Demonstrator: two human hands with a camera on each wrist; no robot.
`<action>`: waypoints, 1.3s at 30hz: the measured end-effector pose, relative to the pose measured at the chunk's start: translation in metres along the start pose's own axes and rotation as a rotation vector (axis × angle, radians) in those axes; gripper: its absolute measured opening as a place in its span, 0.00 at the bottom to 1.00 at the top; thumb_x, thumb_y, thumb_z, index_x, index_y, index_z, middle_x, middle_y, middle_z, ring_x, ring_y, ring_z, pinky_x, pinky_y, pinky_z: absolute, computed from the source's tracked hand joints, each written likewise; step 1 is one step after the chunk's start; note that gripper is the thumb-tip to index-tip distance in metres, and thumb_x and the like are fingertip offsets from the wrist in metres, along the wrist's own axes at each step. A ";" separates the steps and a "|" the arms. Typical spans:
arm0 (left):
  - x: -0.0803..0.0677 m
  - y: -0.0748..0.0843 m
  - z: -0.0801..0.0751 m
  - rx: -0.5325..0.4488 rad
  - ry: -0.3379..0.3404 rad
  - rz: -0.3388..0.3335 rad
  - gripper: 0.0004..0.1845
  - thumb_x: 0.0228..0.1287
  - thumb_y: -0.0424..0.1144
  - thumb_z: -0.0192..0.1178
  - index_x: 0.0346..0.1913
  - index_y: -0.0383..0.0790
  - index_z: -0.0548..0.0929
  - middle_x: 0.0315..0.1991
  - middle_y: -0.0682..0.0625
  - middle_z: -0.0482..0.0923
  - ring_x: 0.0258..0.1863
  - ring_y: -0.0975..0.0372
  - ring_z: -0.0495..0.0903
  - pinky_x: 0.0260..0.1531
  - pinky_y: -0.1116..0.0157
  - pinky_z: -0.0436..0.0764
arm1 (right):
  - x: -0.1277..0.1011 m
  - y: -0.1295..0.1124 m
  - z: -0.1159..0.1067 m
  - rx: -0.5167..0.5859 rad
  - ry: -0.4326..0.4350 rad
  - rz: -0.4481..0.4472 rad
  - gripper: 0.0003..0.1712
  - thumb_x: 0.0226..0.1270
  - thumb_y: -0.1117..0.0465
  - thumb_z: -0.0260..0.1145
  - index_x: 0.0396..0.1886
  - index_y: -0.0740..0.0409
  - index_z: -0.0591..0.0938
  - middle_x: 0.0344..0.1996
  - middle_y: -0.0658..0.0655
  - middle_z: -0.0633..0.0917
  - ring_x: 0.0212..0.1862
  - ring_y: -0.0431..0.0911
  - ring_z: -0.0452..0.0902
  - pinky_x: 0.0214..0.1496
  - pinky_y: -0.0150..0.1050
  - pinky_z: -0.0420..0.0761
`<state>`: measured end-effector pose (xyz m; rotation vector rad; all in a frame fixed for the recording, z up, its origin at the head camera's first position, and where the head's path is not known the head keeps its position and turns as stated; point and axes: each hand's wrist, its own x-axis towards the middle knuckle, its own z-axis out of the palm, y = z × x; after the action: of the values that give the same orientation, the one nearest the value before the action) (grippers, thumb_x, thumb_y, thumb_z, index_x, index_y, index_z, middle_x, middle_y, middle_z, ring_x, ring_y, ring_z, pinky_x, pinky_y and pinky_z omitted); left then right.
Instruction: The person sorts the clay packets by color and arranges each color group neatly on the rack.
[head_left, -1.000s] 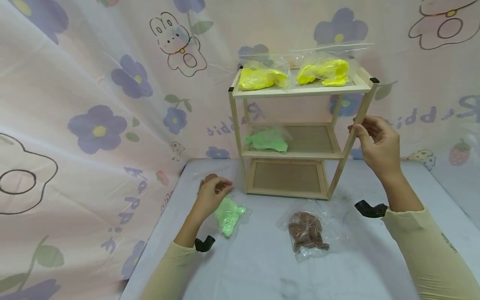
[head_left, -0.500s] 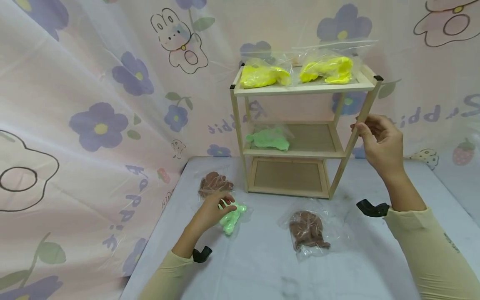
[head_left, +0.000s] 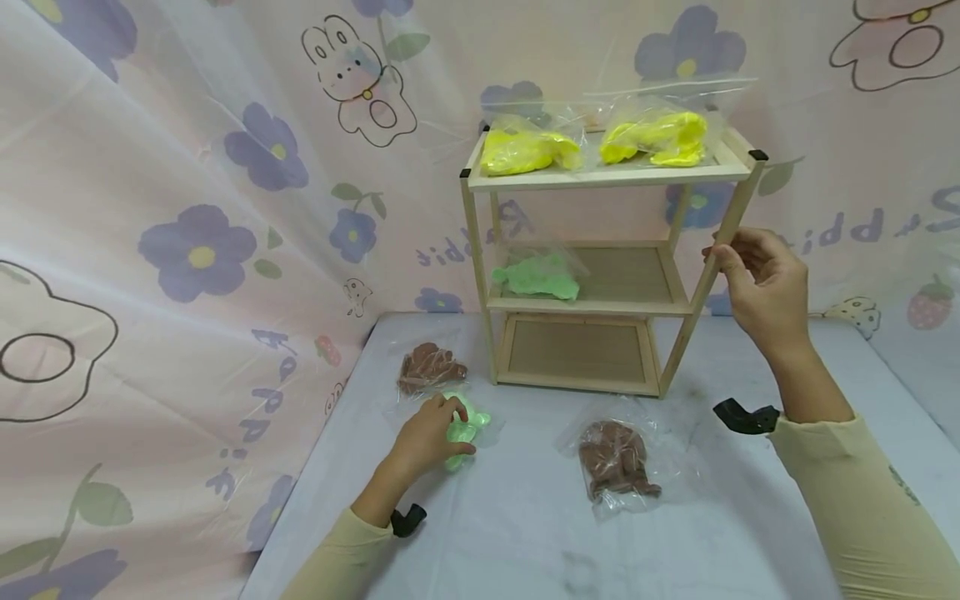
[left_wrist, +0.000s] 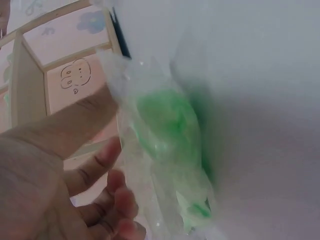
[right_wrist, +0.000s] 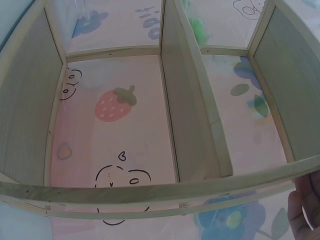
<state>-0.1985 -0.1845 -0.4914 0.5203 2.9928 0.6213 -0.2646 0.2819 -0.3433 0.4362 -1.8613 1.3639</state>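
Meanwhile, your left hand [head_left: 429, 435] had come down from the brown bag [head_left: 430, 367] that lay near the front left foot of the wooden shelf [head_left: 600, 177] and had settled on the light green bag [head_left: 467, 427], a little further out from that same foot; a second before it was hovering over the brown one, and half a second before it was only reaching the green one. By this moment your fingers [left_wrist: 107, 155] were curled around the crinkled plastic of the green bag [left_wrist: 170, 150], thumb along its edge, so I judged the grasp begun, with the bag not yet raised off the tabletop [head_left: 525, 533]. Your right hand [head_left: 761, 283] had hardly moved at all: it kept its pinch on the shelf's front right post, about level with the middle tier, steadying the frame. The green bag lay directly under your left palm, touching it, out in front of the shelf's left side, with the brown bag just behind it toward the shelf. Another brown bag [head_left: 617, 458] sat in front of the shelf's middle, well apart from both hands. On the shelf itself, two yellow bags [head_left: 528, 152] occupied the top tier and one green bag [head_left: 536, 278] the left of the middle tier.
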 end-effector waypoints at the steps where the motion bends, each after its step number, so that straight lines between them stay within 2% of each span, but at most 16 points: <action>1: -0.001 0.000 0.001 0.032 0.009 -0.002 0.26 0.54 0.49 0.86 0.48 0.47 0.81 0.43 0.49 0.75 0.39 0.58 0.75 0.34 0.61 0.79 | 0.000 0.000 0.000 0.000 0.001 0.002 0.14 0.78 0.72 0.67 0.58 0.74 0.84 0.41 0.41 0.89 0.46 0.36 0.86 0.53 0.22 0.82; 6: -0.011 0.001 0.003 0.117 0.071 -0.040 0.29 0.50 0.47 0.87 0.46 0.44 0.77 0.38 0.51 0.71 0.35 0.59 0.69 0.31 0.63 0.74 | 0.000 0.000 0.000 -0.010 0.000 0.009 0.14 0.78 0.71 0.67 0.58 0.74 0.84 0.41 0.41 0.89 0.46 0.35 0.86 0.53 0.21 0.82; 9: -0.018 0.000 0.001 0.149 0.110 -0.093 0.31 0.49 0.48 0.88 0.45 0.42 0.76 0.36 0.50 0.70 0.33 0.59 0.69 0.29 0.63 0.73 | 0.000 0.001 0.000 -0.005 -0.001 -0.002 0.14 0.78 0.72 0.67 0.58 0.76 0.83 0.42 0.41 0.89 0.46 0.35 0.86 0.53 0.22 0.82; 12: -0.024 -0.001 -0.003 0.180 0.122 -0.170 0.31 0.50 0.51 0.87 0.41 0.40 0.75 0.32 0.50 0.70 0.31 0.58 0.70 0.27 0.61 0.74 | 0.001 0.002 -0.001 0.005 0.001 -0.014 0.14 0.78 0.73 0.66 0.58 0.78 0.82 0.42 0.41 0.89 0.47 0.35 0.86 0.53 0.22 0.82; 17: -0.030 -0.005 -0.012 0.206 0.075 -0.280 0.29 0.54 0.55 0.84 0.38 0.37 0.80 0.32 0.47 0.77 0.33 0.54 0.80 0.28 0.56 0.82 | 0.000 0.003 0.000 0.014 0.003 -0.012 0.14 0.78 0.73 0.66 0.58 0.78 0.82 0.42 0.41 0.89 0.47 0.36 0.86 0.53 0.22 0.82; 21: -0.031 -0.005 -0.016 0.187 0.015 -0.305 0.26 0.57 0.53 0.83 0.44 0.35 0.86 0.38 0.45 0.84 0.37 0.50 0.86 0.32 0.52 0.87 | 0.000 0.002 0.000 0.008 0.001 -0.006 0.14 0.78 0.73 0.66 0.58 0.77 0.82 0.42 0.41 0.89 0.46 0.35 0.86 0.53 0.22 0.82; 23: -0.032 -0.005 -0.017 0.171 -0.001 -0.300 0.25 0.58 0.51 0.82 0.46 0.35 0.87 0.39 0.45 0.85 0.38 0.51 0.87 0.33 0.51 0.87 | 0.000 0.002 0.000 0.003 0.002 -0.003 0.14 0.78 0.72 0.66 0.58 0.76 0.83 0.42 0.41 0.89 0.46 0.35 0.86 0.53 0.22 0.82; 31: -0.031 -0.006 -0.015 0.127 -0.009 -0.193 0.18 0.60 0.40 0.82 0.47 0.36 0.86 0.37 0.50 0.81 0.36 0.57 0.82 0.35 0.53 0.86 | 0.000 0.002 -0.001 -0.003 0.002 0.003 0.14 0.78 0.72 0.67 0.59 0.75 0.83 0.42 0.41 0.89 0.47 0.36 0.86 0.53 0.22 0.82; 39: -0.030 -0.012 -0.009 0.087 0.018 -0.089 0.11 0.59 0.32 0.80 0.41 0.41 0.88 0.39 0.49 0.83 0.41 0.54 0.85 0.38 0.54 0.88 | -0.001 0.001 0.000 -0.008 -0.001 0.022 0.15 0.79 0.71 0.67 0.59 0.74 0.83 0.42 0.42 0.89 0.47 0.36 0.86 0.53 0.22 0.82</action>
<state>-0.1753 -0.2083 -0.4885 0.3853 3.0508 0.4942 -0.2649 0.2823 -0.3443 0.4134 -1.8765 1.3712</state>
